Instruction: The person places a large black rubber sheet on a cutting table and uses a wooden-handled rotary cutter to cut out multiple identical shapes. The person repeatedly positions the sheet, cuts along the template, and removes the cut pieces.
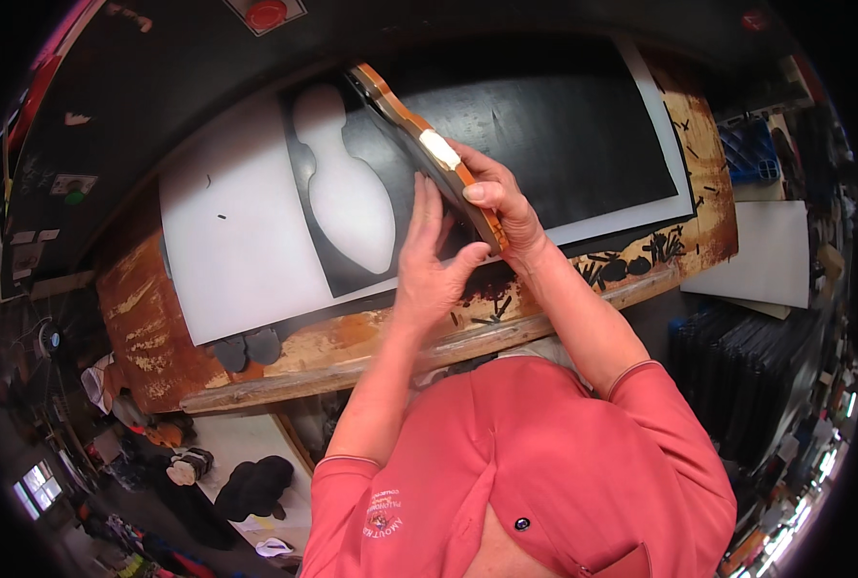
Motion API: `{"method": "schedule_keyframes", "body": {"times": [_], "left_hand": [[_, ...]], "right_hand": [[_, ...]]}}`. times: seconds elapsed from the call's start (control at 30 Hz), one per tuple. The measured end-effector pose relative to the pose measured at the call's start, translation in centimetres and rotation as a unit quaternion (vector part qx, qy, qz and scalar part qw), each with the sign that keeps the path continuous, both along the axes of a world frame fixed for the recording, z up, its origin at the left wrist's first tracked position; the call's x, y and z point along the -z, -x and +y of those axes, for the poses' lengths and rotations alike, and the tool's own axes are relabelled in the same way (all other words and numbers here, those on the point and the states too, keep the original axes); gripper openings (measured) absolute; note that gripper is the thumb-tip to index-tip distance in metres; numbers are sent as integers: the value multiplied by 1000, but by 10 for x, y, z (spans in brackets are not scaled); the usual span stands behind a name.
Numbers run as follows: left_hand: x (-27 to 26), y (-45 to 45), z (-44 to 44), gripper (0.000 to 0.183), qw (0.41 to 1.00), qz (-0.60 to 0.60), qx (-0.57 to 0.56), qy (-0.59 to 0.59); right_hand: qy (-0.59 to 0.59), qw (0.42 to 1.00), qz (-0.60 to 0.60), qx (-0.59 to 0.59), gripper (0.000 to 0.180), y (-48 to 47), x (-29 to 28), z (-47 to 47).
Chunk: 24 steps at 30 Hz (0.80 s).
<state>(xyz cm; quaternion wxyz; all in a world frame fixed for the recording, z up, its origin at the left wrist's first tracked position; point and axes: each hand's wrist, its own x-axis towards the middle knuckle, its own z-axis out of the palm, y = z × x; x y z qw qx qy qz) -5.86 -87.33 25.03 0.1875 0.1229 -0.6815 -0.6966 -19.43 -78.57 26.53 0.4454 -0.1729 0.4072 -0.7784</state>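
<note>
A sole-shaped cutting die [408, 119] with an orange edge stands tilted on its side above the black sheet [544, 137], probably rubber. My right hand [504, 202] grips the die near its lower end, the thumb on the orange edge. On the other side, my left hand [429, 264] lies with straight fingers against the die's dark face, its thumb by the lower end. To the left, a sole-shaped cutout [353, 195] in the black sheet shows the white board [241, 238] beneath. Whether a cut piece sits inside the die is hidden.
The worn wooden bench edge [284, 386] runs before me. Two dark rounded pieces [247, 350] lie at its left; black scraps [624, 264] lie at its right. Beyond the bench a dark machine panel carries a red button [265, 14] and a green button [75, 195].
</note>
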Motion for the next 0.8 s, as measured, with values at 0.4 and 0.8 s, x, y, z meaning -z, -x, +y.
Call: {"method": "schedule_keyframes", "body": {"times": [0.4, 0.8], "left_hand": [[4, -112, -63, 31, 948, -94, -284, -109], [-3, -109, -153, 44, 941, -198, -249, -116]], "right_hand": [[8, 1000, -11, 9, 90, 6, 11, -5], [-13, 999, 32, 9, 93, 8, 5, -11]]}}
